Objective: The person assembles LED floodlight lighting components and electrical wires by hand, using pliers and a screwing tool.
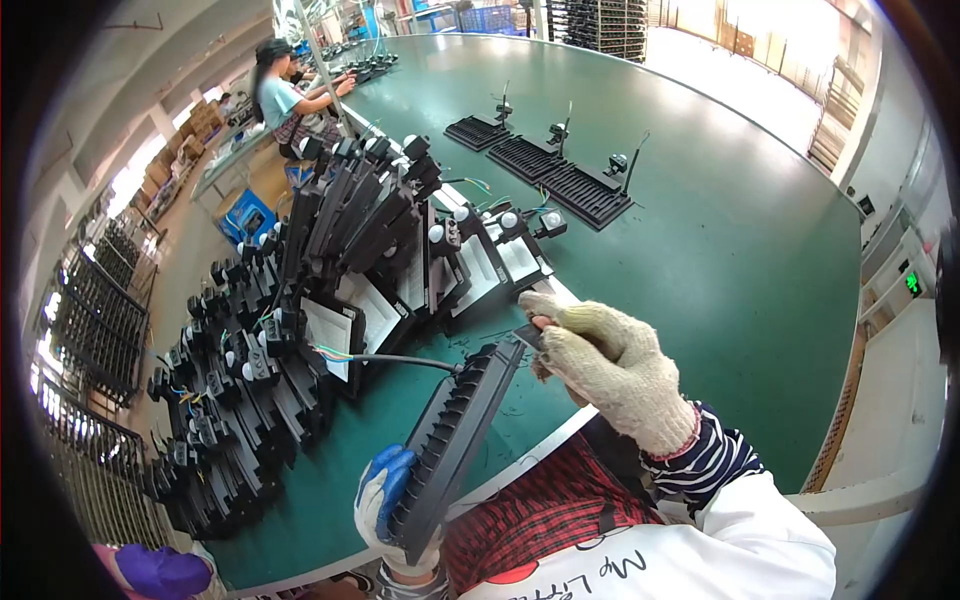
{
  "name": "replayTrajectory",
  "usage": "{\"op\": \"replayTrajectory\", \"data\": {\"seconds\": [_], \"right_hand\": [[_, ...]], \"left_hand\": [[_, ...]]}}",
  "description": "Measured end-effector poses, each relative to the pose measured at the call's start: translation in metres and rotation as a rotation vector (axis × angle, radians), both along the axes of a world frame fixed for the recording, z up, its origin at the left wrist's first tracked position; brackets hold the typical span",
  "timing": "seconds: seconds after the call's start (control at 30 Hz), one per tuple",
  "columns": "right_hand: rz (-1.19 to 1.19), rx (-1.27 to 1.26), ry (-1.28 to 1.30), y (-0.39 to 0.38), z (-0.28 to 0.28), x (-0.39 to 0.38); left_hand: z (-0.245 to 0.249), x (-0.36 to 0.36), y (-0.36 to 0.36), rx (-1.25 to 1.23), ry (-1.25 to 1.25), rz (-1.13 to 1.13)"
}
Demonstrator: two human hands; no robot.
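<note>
A black ribbed lamp housing [455, 440] is tilted over the front edge of the green table, its grey cable with coloured wire ends pointing left. My left hand [385, 500], in a white glove with blue coating, is closed round its lower end. At the upper end is my right hand [615, 370], in a cream knitted glove. Its thumb and fingers pinch a small dark flat piece [528, 336] by the housing's corner. Beyond my hands, several similar black lamps with white panels [375, 315] lie piled on the table.
Large stacks of black lamps [235, 400] cover the left side. Three black ribbed lamps [590, 190] lie in a row farther back on the green table [740, 250]. A co-worker [285, 95] in a cap is at the far left; a purple-clad part of a person [165, 572] shows bottom left.
</note>
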State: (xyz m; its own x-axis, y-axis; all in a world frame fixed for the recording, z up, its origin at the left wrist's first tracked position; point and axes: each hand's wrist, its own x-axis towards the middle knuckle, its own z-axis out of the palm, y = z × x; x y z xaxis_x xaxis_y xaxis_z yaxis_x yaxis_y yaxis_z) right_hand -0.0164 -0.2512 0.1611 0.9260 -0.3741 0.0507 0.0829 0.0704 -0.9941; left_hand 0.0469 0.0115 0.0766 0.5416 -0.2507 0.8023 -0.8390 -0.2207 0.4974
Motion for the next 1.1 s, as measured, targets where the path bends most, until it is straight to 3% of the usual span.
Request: {"op": "replayTrajectory", "data": {"seconds": [0.1,0.2,0.23,0.27,0.33,0.37,0.4,0.47,0.5,0.53,0.57,0.6,0.77,0.83,1.0,1.1], "right_hand": [[-0.017,0.039,0.010,0.004,-0.005,-0.001],[-0.095,-0.037,-0.213,0.026,-0.024,-0.005],[-0.091,-0.295,-0.389,0.027,-0.038,-0.003],[0.000,-0.319,-0.554,0.031,-0.044,-0.004],[0.368,-0.552,-0.432,0.023,-0.017,-0.020],[0.593,-0.526,-0.412,0.016,-0.017,-0.020],[0.549,-0.227,-0.317,0.013,-0.022,-0.022],[0.450,0.358,-0.117,0.005,-0.038,-0.020],[0.238,0.553,-0.198,-0.001,-0.039,-0.011],[0.028,0.681,-0.088,-0.010,-0.045,0.006],[0.242,0.735,-0.185,-0.031,-0.046,0.003],[0.196,0.770,-0.151,-0.036,-0.054,0.009],[-0.037,0.515,-0.113,-0.034,-0.053,0.010],[0.028,0.364,-0.065,-0.046,-0.056,0.016],[0.240,0.140,0.216,-0.052,-0.055,0.043],[0.419,0.026,0.186,-0.042,-0.065,0.064]], "left_hand": [[-0.001,-0.002,-0.004,0.039,-0.004,0.035],[-0.009,0.000,-0.010,-0.024,0.033,0.009],[-0.010,0.000,-0.012,-0.043,0.054,0.012],[-0.011,0.000,-0.016,-0.064,0.074,0.014],[-0.019,0.001,-0.017,-0.107,0.133,0.003],[-0.025,0.003,-0.015,-0.131,0.169,-0.010],[-0.025,0.004,-0.014,-0.155,0.205,-0.020],[-0.011,0.009,-0.014,-0.031,-0.012,-0.017],[-0.007,0.010,-0.010,0.068,-0.110,0.025],[-0.002,0.011,-0.005,0.167,-0.204,0.066],[0.010,0.013,0.000,0.263,-0.295,0.008],[0.014,0.014,0.003,0.316,-0.319,-0.022],[0.027,0.019,0.000,0.590,-0.445,-0.118],[0.030,0.019,0.003,0.741,-0.556,-0.136],[0.021,0.025,0.009,0.854,-0.726,-0.305],[0.023,0.027,0.005,0.855,-0.797,-0.403]]}}
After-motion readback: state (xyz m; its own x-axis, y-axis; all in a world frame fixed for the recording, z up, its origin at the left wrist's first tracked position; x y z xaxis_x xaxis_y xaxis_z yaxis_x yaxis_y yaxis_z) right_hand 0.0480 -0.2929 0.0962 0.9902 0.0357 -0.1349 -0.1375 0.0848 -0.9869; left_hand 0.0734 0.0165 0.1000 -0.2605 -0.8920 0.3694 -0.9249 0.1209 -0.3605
